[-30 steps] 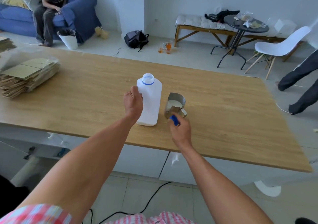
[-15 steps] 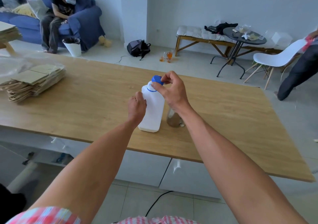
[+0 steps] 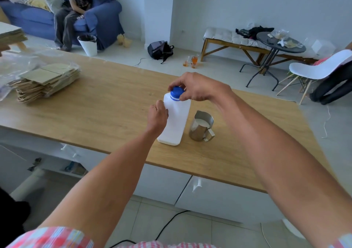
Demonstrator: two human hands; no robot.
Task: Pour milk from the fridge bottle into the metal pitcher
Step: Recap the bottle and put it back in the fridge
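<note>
Capped white bottle [image 3: 176,120] stands upright beside steel pitcher [image 3: 201,126] seemingly holding milk.

A white bottle [image 3: 175,121] topped by a blue cap [image 3: 177,92] is being shown beside a silver pitcher [image 3: 201,128] on a light wood-grain table [image 3: 95,110]. A pink-and-white checked sleeve [image 3: 55,238] and a blue sofa [image 3: 38,18] are being seen.

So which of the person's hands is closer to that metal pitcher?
Left, though only slightly. The left hand grips the side of the milk bottle, which stands between it and the metal pitcher. The right hand is up on the blue cap, above the pitcher.
</note>
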